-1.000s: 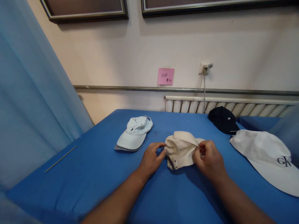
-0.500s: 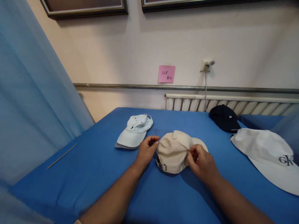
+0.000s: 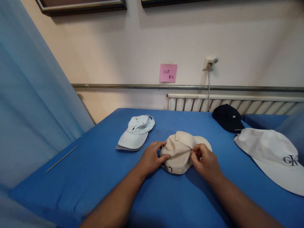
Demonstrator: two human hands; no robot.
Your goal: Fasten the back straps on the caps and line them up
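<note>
A beige baseball cap (image 3: pixel 179 152) sits on the blue-covered table in front of me, its brim pointing to the far right and its back strap with a small buckle facing me. My left hand (image 3: pixel 152 159) holds the crown's left side, thumb laid on the cloth and fingers curled round the edge. On the other side, my right hand (image 3: pixel 205 161) pinches a fold of the crown between thumb and fingers, and creases run from that pinch across the cloth. The far side of the cap is hidden.
A pale blue cap (image 3: pixel 136 133) lies to the left, on something grey. At the right are a navy cap (image 3: pixel 226 117) and a white cap (image 3: pixel 268 148) with dark letters. A thin stick (image 3: pixel 61 159) lies near the curtain (image 3: pixel 35 95). A radiator (image 3: pixel 187 104) stands behind the table.
The beige cap has moved left and its brim shows more. My left hand came off its side, then closed on it again. My right hand has shifted left with its pinch.
</note>
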